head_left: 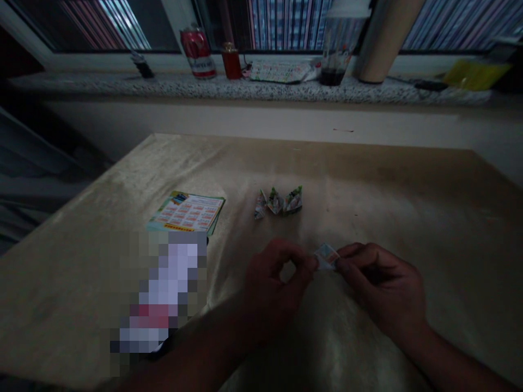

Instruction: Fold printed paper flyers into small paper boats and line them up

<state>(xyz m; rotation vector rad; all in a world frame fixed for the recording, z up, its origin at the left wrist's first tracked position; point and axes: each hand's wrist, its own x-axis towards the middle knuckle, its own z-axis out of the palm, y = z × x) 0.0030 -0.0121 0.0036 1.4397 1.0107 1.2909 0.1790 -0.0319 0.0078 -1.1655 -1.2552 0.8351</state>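
Observation:
A small folded piece of paper (326, 256), pale with a bluish and reddish print, is held above the table between both hands. My left hand (280, 277) pinches its left corner between thumb and forefinger. At its right corner, the thumb and fingers of my right hand (384, 280) are closed on it. Beyond the hands, several small folded paper figures (292, 201) with green and grey print stand close together in a row. A stack of printed paper sheets (190, 211) lies to their left.
A blurred-out phone-like object (163, 294) lies at the left on the table (388, 185). Along the stone windowsill (163, 87) stand a red and white can (198, 53), a red lighter-like container (231, 61), a clear cup (335, 51) with dark liquid and a cardboard tube (386, 41).

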